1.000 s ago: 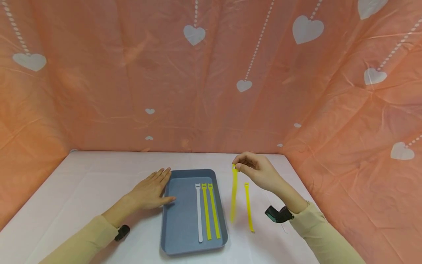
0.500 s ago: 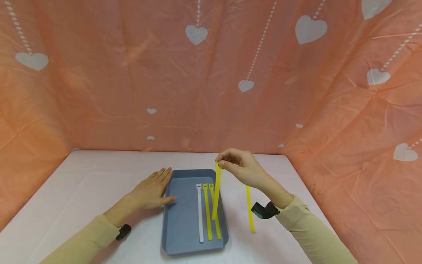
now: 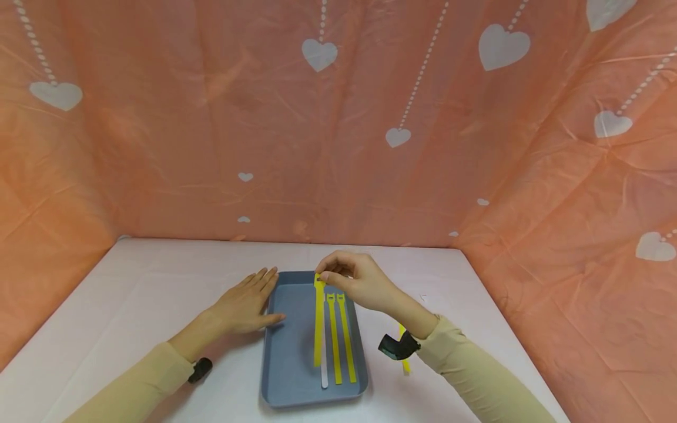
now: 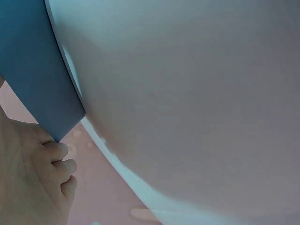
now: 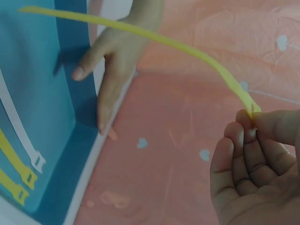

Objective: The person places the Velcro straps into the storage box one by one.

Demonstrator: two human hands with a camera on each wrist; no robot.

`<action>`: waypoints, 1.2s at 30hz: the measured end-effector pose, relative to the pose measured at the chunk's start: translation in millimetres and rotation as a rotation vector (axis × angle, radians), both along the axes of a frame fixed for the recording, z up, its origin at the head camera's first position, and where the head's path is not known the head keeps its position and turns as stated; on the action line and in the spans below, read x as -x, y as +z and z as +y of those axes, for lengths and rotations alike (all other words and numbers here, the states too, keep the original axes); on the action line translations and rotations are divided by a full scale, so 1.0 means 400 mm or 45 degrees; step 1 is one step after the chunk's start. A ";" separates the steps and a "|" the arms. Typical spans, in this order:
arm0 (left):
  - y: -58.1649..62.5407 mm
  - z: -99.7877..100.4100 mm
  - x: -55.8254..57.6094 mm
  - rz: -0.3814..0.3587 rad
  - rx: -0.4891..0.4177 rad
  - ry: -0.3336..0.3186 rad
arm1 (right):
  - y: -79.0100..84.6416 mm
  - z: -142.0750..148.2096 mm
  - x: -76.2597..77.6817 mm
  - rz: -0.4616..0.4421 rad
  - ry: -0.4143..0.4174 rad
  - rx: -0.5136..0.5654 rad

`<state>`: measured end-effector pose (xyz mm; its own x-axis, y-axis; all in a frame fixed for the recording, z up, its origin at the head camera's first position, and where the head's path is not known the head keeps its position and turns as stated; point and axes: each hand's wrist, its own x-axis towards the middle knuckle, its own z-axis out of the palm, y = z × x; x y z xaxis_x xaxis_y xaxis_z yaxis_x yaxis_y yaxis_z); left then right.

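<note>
My right hand [image 3: 359, 282] pinches a yellow hook-and-loop cable tie [image 3: 318, 329] by its slotted head, between thumb and forefinger. The tie hangs over the blue-grey tray [image 3: 288, 364], left of a white cable tie [image 3: 325, 379] that it partly covers. Two more yellow ties lie in the tray: one yellow tie [image 3: 335, 346] beside the white one, another yellow tie [image 3: 347, 346] further right. In the right wrist view, the held tie [image 5: 187, 49] bends in a long arc. My left hand [image 3: 240, 305] rests on the tray's left edge, fingers straight and thumb over the rim.
A further yellow tie [image 3: 406, 367] lies on the white tabletop [image 3: 158, 282] right of the tray, mostly hidden by my right wrist. Pink sheeting [image 3: 285, 147] with white hearts encloses the table at the back and sides.
My right hand has carried the yellow tie leftward from the table right of the tray to above the tray, beyond the white tie. The left hand stays on the tray edge.
</note>
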<state>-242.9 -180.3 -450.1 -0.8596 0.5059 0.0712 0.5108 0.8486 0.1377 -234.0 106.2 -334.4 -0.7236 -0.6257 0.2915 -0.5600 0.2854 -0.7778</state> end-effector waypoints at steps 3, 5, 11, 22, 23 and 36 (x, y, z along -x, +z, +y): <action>-0.001 -0.001 0.002 -0.003 -0.002 0.000 | -0.014 -0.018 -0.002 -0.020 0.030 0.001; -0.002 -0.001 0.004 -0.001 0.000 -0.005 | -0.023 -0.028 -0.004 -0.038 0.046 -0.001; -0.009 -0.005 0.007 0.002 0.004 -0.005 | -0.051 -0.048 -0.003 -0.092 0.070 -0.019; -0.007 -0.005 0.008 0.008 -0.003 -0.011 | -0.101 -0.055 0.032 -0.117 -0.003 -0.131; -0.008 -0.004 0.008 0.009 -0.004 -0.012 | -0.106 -0.055 0.037 -0.110 -0.012 -0.135; -0.004 -0.003 0.007 -0.014 0.001 -0.002 | -0.167 -0.054 0.101 -0.058 -0.073 -0.189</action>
<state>-245.7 -181.7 -451.6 -0.8597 0.5072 0.0613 0.5104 0.8480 0.1428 -274.3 84.6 -401.2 -0.7697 -0.6167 0.1647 -0.5044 0.4295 -0.7491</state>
